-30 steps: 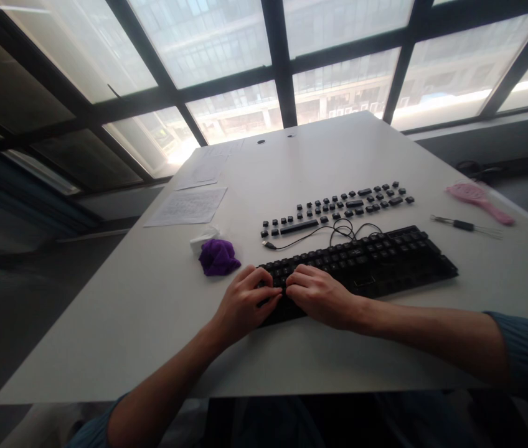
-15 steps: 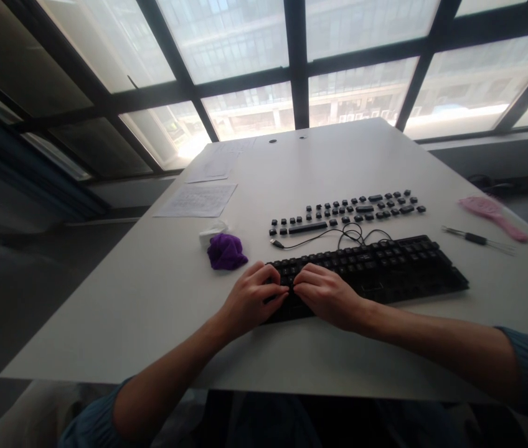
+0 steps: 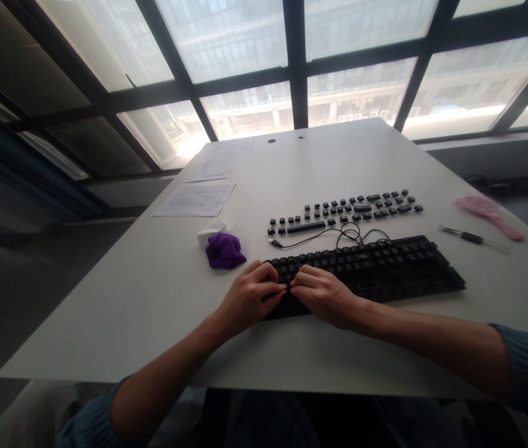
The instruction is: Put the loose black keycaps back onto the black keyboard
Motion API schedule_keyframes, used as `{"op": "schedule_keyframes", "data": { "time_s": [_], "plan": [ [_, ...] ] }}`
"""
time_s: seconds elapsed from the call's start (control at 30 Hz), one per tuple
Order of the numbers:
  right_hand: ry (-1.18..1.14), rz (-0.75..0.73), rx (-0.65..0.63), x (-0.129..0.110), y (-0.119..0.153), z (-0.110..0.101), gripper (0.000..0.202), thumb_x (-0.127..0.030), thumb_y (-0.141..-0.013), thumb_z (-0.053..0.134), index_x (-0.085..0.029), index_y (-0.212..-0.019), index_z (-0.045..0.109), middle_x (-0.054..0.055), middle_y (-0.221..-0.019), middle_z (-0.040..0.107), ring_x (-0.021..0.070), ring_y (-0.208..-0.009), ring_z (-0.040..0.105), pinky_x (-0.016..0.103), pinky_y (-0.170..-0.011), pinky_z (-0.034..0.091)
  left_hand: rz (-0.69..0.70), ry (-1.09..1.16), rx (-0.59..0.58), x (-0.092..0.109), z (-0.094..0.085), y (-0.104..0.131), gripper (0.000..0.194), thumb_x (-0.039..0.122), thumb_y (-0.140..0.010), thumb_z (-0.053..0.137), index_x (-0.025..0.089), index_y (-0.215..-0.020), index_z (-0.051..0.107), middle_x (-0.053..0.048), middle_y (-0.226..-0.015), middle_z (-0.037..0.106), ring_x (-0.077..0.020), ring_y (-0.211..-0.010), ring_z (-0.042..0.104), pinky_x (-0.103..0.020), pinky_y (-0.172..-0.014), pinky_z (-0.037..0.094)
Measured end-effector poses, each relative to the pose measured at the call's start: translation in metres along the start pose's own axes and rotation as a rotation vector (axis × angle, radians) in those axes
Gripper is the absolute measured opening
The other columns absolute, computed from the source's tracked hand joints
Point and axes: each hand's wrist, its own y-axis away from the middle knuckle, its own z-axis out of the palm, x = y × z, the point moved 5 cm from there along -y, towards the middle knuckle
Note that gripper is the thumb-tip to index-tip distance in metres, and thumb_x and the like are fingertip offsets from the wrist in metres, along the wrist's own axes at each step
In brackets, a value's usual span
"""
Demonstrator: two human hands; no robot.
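Your left hand (image 3: 251,297) is over the near left part of the black keyboard (image 3: 367,274), fingers curled and thumb and index tips close together; your right hand (image 3: 324,295) is just beside it on the right, fingers bent and bunched down at the keys; you cannot tell from this view whether either holds a small part between its fingertips. The keyboard lies across the near middle of the white table (image 3: 142,298), with keys along its far rows and a bare black stretch at its near right.

Beyond it, loose keycaps (image 3: 363,209) stand in rows, with 1 long bar at the near left of them; the coiled cable (image 3: 308,238) lies between these and the keyboard, its plug to the left; the purple cloth (image 3: 225,251) sits left of the keyboard, by a white packet (image 3: 211,231); paper sheets (image 3: 193,200) lie far left; the wire-ended tool (image 3: 472,238) and pink brush (image 3: 490,214) lie right.
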Motion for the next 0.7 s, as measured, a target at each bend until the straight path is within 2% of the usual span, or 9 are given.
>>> {"op": "schedule_keyframes", "data": {
  "time_s": [0.3, 0.7],
  "plan": [
    [-0.033, 0.044, 0.041, 0.0024, -0.0024, 0.0002, 0.027, -0.006, -0.098, 0.052, -0.016, -0.075, 0.060, 0.006, -0.082, 0.061, 0.0178, -0.079, 0.051, 0.029, -0.070, 0.048, -0.008, 0.021, 0.006, -0.0009, -0.0007, 0.0004, 0.011, 0.020, -0.092, 0.069, 0.019, -0.084, 0.077, -0.006, -0.088, 0.064, -0.0169, -0.082, 0.054, -0.031, -0.072, 0.049],
    [-0.056, 0.045, -0.024, 0.0043, -0.0025, 0.0014, 0.024, -0.007, -0.097, 0.055, -0.017, -0.076, 0.062, 0.006, -0.083, 0.062, 0.0181, -0.079, 0.053, 0.029, -0.070, 0.049, -0.034, 0.014, -0.010, -0.0048, 0.0013, 0.0030, 0.011, 0.023, -0.093, 0.069, 0.021, -0.090, 0.079, -0.007, -0.090, 0.065, -0.0182, -0.084, 0.055, -0.033, -0.074, 0.050]
  ]
}}
